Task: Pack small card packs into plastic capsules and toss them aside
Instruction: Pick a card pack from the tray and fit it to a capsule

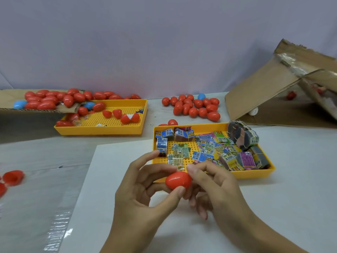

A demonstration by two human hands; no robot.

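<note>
A closed red capsule [178, 180] is held between both hands just in front of the near yellow tray [255, 174]. My left hand [140, 194] grips its left end with thumb and fingers curled round it. My right hand [215, 187] pinches its right end. The tray holds several small card packs [206, 152], loose and in banded stacks [242, 136].
A second yellow tray [102, 131] at the back left holds red capsule halves. Red and blue capsules fill a flat cardboard box [11, 99] on the left. A pile of red capsules [195, 106] lies at the back middle. An open cardboard box [284, 92] stands at the right. Capsule halves [12, 177] lie at the left edge.
</note>
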